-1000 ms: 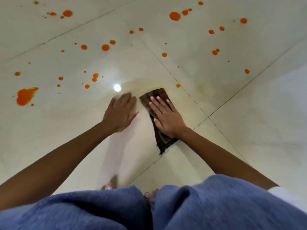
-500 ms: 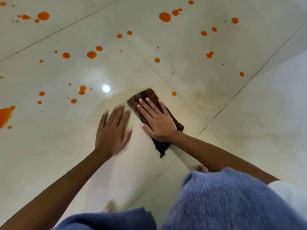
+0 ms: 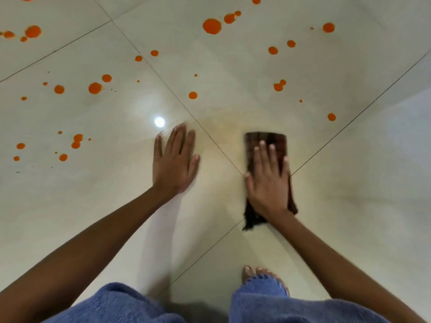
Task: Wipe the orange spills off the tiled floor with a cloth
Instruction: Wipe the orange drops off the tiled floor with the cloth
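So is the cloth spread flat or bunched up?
Flat: the cloth lies as a narrow strip under the right hand.

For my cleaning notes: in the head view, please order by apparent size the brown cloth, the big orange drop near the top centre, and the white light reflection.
1. brown cloth, partly covered by the right hand
2. big orange drop
3. white light reflection, clearly smallest

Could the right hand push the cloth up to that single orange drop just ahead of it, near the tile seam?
Probably yes. The right hand lies flat on the brown cloth, and only bare, smeared tile separates it from the orange drop. Nothing blocks the way.
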